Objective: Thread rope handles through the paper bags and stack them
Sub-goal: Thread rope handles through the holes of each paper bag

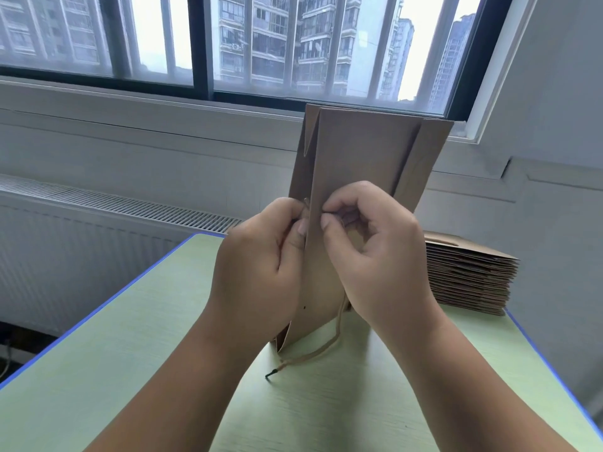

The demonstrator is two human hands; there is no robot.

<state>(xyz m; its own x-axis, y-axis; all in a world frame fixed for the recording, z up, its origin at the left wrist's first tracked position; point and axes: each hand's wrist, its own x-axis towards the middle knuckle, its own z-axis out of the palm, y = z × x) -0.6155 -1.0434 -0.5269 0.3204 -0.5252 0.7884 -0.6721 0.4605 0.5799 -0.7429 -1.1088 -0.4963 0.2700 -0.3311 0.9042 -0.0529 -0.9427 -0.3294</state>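
— Above the green table [163, 370], centre of view: which step?
— Threading, I judge. Bag [355, 151] is held upright. Left hand [257, 265] and right hand [375, 256] both pinch its panel edge; whether either also holds rope, cannot tell. Rope [339, 321] hangs below, dark tip near the tabletop.
— Next?
— Feed that free tip through the near hole [304, 307]; it needs a fine pinch. Then onto the stack [470, 275], far right.

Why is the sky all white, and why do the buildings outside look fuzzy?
In the head view, daylight overexposes the sky in the big glass window; the buildings behind it are soft, while the left hand and right hand pinching the brown paper bag look sharp; the wide lens tilts the black window frame.
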